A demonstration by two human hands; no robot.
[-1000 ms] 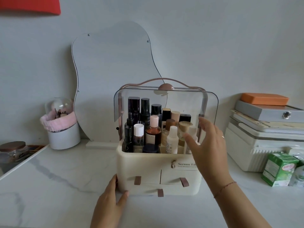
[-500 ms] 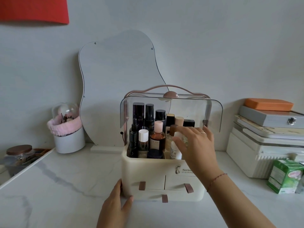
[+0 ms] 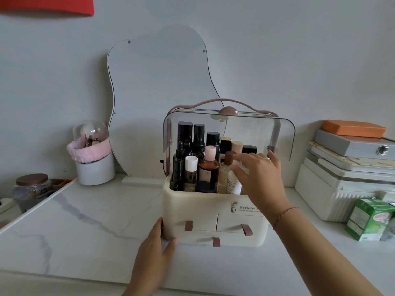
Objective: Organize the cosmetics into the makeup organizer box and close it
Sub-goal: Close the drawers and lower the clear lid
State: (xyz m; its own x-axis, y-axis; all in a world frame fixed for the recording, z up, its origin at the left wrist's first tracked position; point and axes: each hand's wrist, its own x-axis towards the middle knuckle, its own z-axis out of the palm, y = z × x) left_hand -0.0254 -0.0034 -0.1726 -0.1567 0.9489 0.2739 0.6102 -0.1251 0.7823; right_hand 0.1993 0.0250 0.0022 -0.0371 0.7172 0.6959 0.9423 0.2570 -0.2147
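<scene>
A cream makeup organizer box (image 3: 203,210) stands on the marble counter with its clear lid (image 3: 256,129) swung up under a pink handle (image 3: 228,101). Several bottles stand inside: tall black ones (image 3: 184,133) at the back left, an amber bottle with a pink cap (image 3: 209,167) in the middle. My right hand (image 3: 263,178) reaches into the right side, fingers curled around the top of a white bottle (image 3: 233,184). My left hand (image 3: 154,257) grips the box's lower left corner. Three drawers with brown pull tabs (image 3: 188,225) are shut.
A wavy mirror (image 3: 160,92) leans on the wall behind the box. A white cup with a pink band (image 3: 94,167) and a glass jar (image 3: 32,189) stand at the left. Stacked cases (image 3: 342,178) and a green carton (image 3: 369,218) crowd the right.
My right hand moved from the box's right front edge inward and left among the bottles, closing on the white bottle. My left hand stays on the corner.
</scene>
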